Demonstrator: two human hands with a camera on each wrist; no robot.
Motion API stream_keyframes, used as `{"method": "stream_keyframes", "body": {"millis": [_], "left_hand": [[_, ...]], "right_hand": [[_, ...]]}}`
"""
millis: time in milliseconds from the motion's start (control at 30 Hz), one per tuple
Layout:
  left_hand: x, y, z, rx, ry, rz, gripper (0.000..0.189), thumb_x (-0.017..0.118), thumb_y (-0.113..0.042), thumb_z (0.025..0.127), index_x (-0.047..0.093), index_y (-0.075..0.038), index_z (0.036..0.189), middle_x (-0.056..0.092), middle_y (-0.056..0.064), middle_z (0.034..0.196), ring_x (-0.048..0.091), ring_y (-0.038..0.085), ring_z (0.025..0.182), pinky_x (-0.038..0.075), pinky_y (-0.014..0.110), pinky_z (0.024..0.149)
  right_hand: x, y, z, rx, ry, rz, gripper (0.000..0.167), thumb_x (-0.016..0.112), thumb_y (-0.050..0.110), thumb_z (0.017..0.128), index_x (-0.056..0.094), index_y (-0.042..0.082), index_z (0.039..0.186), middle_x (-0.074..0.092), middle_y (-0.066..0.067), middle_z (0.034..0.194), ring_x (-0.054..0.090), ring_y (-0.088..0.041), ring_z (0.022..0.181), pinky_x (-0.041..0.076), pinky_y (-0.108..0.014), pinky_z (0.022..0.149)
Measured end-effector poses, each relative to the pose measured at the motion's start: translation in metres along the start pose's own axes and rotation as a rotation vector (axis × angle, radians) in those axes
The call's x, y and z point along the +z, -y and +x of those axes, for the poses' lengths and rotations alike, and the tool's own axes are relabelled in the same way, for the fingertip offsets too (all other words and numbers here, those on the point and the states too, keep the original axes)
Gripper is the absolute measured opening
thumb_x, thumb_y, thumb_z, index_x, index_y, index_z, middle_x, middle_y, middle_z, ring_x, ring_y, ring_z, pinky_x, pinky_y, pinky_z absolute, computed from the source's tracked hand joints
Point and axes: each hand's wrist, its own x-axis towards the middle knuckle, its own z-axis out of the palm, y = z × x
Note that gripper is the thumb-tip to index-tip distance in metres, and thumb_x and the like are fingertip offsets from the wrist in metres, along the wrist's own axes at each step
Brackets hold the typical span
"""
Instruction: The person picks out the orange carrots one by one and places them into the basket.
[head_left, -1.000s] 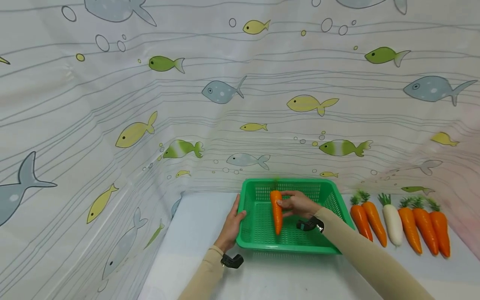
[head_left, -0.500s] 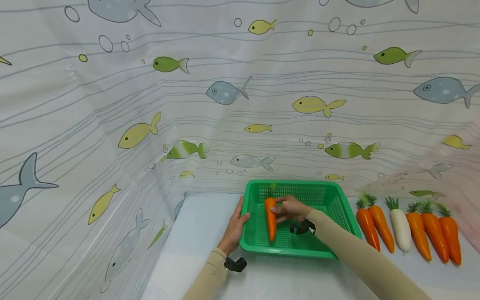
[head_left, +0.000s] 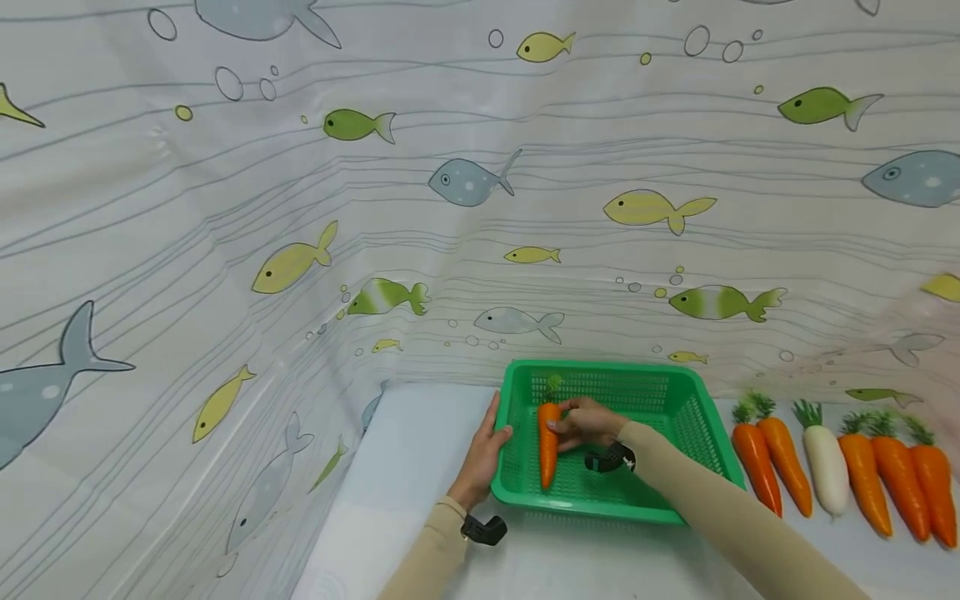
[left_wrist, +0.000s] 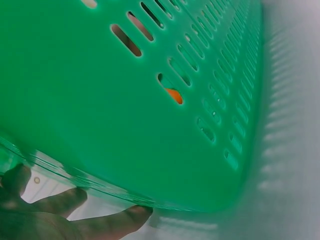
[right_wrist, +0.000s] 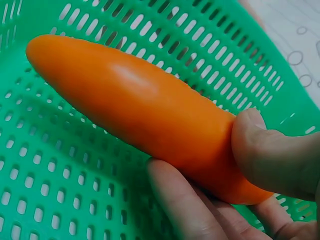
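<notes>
A green plastic basket with slotted walls stands on the white table. My left hand holds its left rim, thumb over the edge and fingers along the outside; in the left wrist view several fingertips touch the basket's rim. Inside the basket, my right hand grips an orange carrot with a green leafy top, near its thick end. The right wrist view shows the thumb on one side of the carrot and fingers beneath it. The carrot's tip points toward the basket's front left; whether it touches the floor I cannot tell.
Right of the basket, a row lies on the table: two carrots, a white radish and more carrots, all with green tops. Behind and to the left rises a white fish-patterned sheet.
The carrot in my right hand has moved left and lower within the basket, toward its left wall. My left hand keeps its hold on the rim. The whole view has shifted slightly.
</notes>
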Motion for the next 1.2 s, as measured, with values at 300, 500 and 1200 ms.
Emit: {"method": "stream_keyframes", "body": {"millis": [300, 500, 1200], "left_hand": [[0.000, 0.002, 0.000, 0.000, 0.017, -0.021, 0.069, 0.036, -0.018, 0.114, 0.002, -0.027, 0.173, 0.000, -0.002, 0.181, 0.002, 0.031, 0.166, 0.010, 0.061, 0.131], [-0.001, 0.004, 0.001, 0.009, 0.015, -0.018, 0.068, 0.036, -0.019, 0.114, 0.003, -0.028, 0.173, 0.001, -0.003, 0.181, 0.001, 0.029, 0.166, 0.007, 0.061, 0.132], [0.001, 0.004, 0.000, -0.007, 0.000, -0.023, 0.066, 0.035, -0.022, 0.115, 0.004, -0.031, 0.173, 0.004, -0.002, 0.180, 0.009, 0.032, 0.166, 0.016, 0.063, 0.130]], "right_hand": [[0.005, -0.002, 0.008, 0.011, -0.001, 0.003, 0.064, 0.066, -0.003, 0.099, 0.027, -0.012, 0.149, 0.061, -0.031, 0.125, 0.075, -0.030, 0.099, 0.064, -0.048, 0.091], [0.014, 0.000, 0.013, 0.023, -0.023, -0.003, 0.060, 0.070, -0.005, 0.096, 0.033, -0.009, 0.143, 0.060, -0.033, 0.124, 0.075, -0.030, 0.096, 0.065, -0.046, 0.090], [0.034, 0.010, 0.010, -0.044, -0.136, -0.172, 0.051, 0.079, -0.002, 0.091, 0.049, -0.011, 0.131, 0.066, -0.034, 0.115, 0.079, -0.035, 0.086, 0.067, -0.043, 0.079]]}}
